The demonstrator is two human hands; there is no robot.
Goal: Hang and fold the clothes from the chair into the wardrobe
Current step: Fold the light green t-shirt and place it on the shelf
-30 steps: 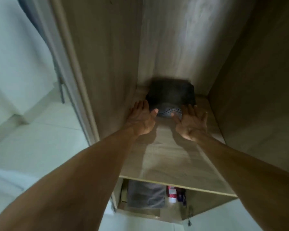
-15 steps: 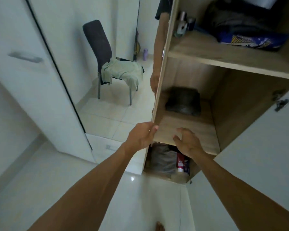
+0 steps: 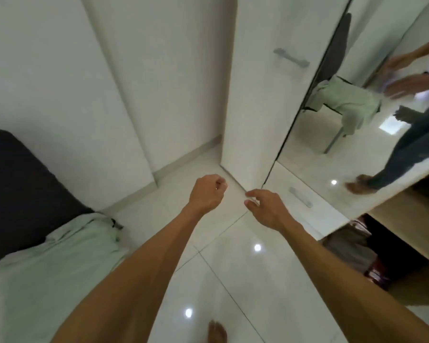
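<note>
Pale-green garment [image 3: 47, 273] sprawls over the chair [image 3: 15, 189], lower left; left hand [image 3: 207, 194] curled empty, right hand [image 3: 268, 210] slack: a hasty snatch could drop it.

Tiled floor [image 3: 233, 268] lies open down the middle. The dark chair [image 3: 18, 184] with its pale green garment [image 3: 47, 273] blocks the left; the white wardrobe door [image 3: 253, 107] and wooden shelf [image 3: 411, 226] close off the right.

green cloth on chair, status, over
Left hand curled, empty; right hand open, empty. Green cloth on chair, untouched. Only floor between.
</note>
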